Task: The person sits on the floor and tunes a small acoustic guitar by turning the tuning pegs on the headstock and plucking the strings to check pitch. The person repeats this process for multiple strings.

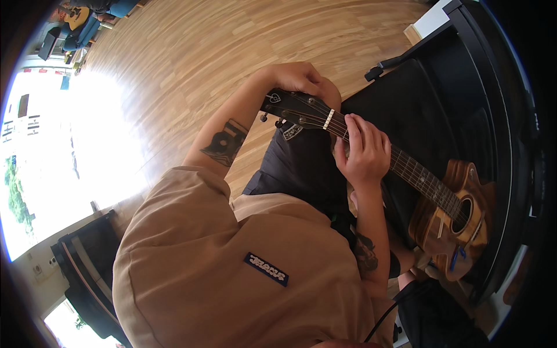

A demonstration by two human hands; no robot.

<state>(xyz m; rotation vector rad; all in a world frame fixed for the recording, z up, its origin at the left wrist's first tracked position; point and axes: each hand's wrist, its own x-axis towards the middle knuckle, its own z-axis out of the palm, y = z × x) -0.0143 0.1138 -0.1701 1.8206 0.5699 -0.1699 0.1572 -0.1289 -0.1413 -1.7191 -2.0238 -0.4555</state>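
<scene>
An acoustic guitar (432,181) with a brown wooden body and a black headstock lies slantwise on my right, its neck pointing up and left over my dark shorts. My left hand (299,77) is bent around the far edge of the headstock; its fingertips are partly hidden there, so whether they hold a tuning peg is unclear. Across the neck, just past the white nut, lies my right hand (368,152), fingers over the strings and thumb at the near edge. A blue item (458,258) sits on the guitar body.
Black furniture (493,75) with a dark padded surface stands close on the right. Wooden floor (232,43) stretches ahead. At the far left is another guitar (76,17) beside blue seating. A black case-like object (87,261) is at the lower left, below a bright window.
</scene>
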